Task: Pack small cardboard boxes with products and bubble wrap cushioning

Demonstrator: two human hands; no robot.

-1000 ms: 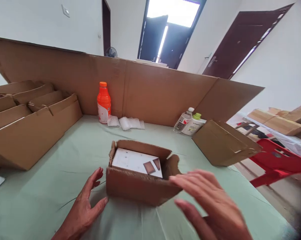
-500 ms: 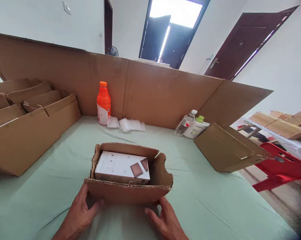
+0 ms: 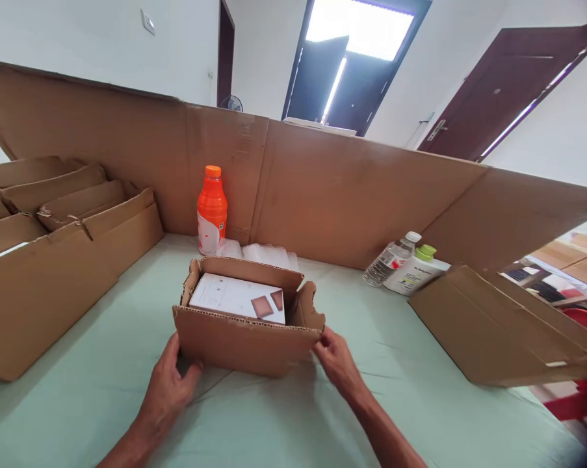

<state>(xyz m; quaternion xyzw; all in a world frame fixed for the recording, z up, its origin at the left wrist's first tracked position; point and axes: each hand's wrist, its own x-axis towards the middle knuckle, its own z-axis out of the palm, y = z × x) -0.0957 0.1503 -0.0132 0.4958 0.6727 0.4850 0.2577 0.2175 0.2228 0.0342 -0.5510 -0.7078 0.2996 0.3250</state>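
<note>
An open-topped cardboard box (image 3: 249,346) with rough-cut edges stands in front of me on the green cloth. Inside it lies a white carton (image 3: 232,296) printed with brown squares, with some space left at its right end. My left hand (image 3: 169,383) grips the box's lower left corner, fingers along the side and thumb at the front. At the right end, my right hand (image 3: 337,361) holds the corner, its fingertips partly hidden behind the cardboard. Just behind the box lie clear bubble-wrap pieces (image 3: 268,254), partly covered by its back wall.
An orange bottle (image 3: 212,211) stands at the back. On the right, a clear water bottle (image 3: 391,260) and a white bottle with a green cap (image 3: 415,273) lean beside a cardboard box (image 3: 498,328). A divided cardboard box (image 3: 54,286) stands left. A cardboard wall (image 3: 342,195) closes the back.
Both hands have moved the box away from me, towards the bubble wrap. The right hand has shifted up along the box's right corner. My view has turned slightly left.
</note>
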